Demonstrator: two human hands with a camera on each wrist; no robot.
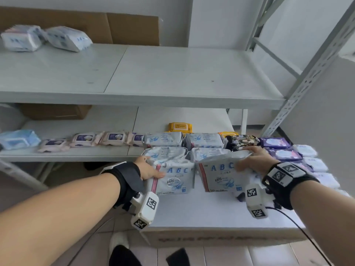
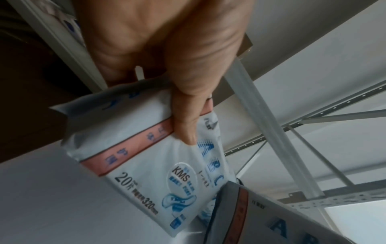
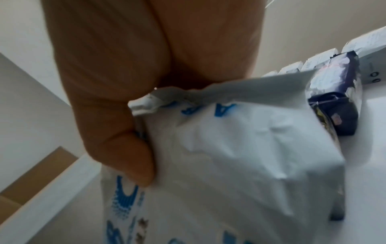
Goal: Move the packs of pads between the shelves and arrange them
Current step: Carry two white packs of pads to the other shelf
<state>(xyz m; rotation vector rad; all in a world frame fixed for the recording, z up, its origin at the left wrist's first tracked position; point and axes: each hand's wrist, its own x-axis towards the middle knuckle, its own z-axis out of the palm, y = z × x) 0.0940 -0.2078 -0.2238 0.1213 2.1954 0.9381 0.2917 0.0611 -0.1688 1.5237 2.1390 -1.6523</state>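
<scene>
Two white packs of pads with blue "ABC" lettering stand side by side on a white surface. My left hand grips the left pack at its left edge, thumb across the pink stripe. My right hand holds the right pack by its top right corner, thumb pressed on the front. Behind them lie more white packs in rows on the lower shelf. Two blue-white packs sit at the back left of the upper shelf.
Small pink packs line the lower shelf to the left, with a blue pack at the far left. A yellow pack, a dark pack, purple packs and white packs lie right. Metal uprights stand right.
</scene>
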